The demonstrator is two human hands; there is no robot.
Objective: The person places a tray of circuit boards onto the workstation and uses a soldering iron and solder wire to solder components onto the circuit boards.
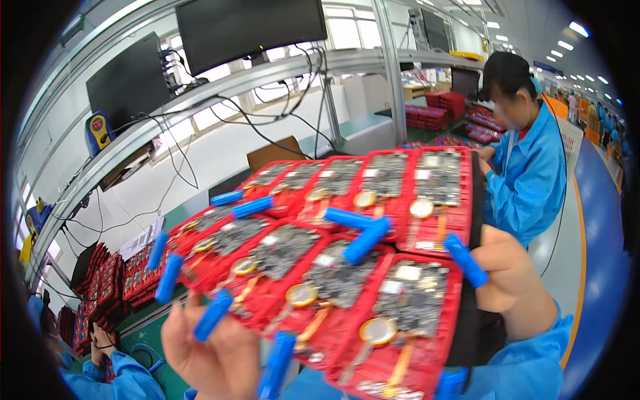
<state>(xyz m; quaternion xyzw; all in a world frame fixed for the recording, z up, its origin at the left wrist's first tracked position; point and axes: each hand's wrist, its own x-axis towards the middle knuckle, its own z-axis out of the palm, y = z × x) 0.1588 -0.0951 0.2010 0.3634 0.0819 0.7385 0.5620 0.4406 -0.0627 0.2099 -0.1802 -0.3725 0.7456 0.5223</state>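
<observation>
A large red tray [342, 357], or two trays edge to edge, is raised in front of me and tilted. In it lie two rows of grey circuit boards [408, 303], each with a round coin-shaped part [378, 331]. Several short blue cylinders [369, 239] lie on the boards or sit along the edges; I cannot tell their kind. My left hand [213, 350] holds the tray at its near left side, its fingers partly hidden underneath. My right hand [513, 273] is closed round the right edge, beside a black strip [467, 313] and a blue cylinder [465, 260].
A co-worker in blue [533, 173] stands close at the right. At the lower left, another person's hands [102, 343] are near stacked red trays [100, 287]. Ahead run a metal frame [393, 73], monitors [253, 30] and hanging cables [253, 123]. More red trays [427, 117] stand farther back.
</observation>
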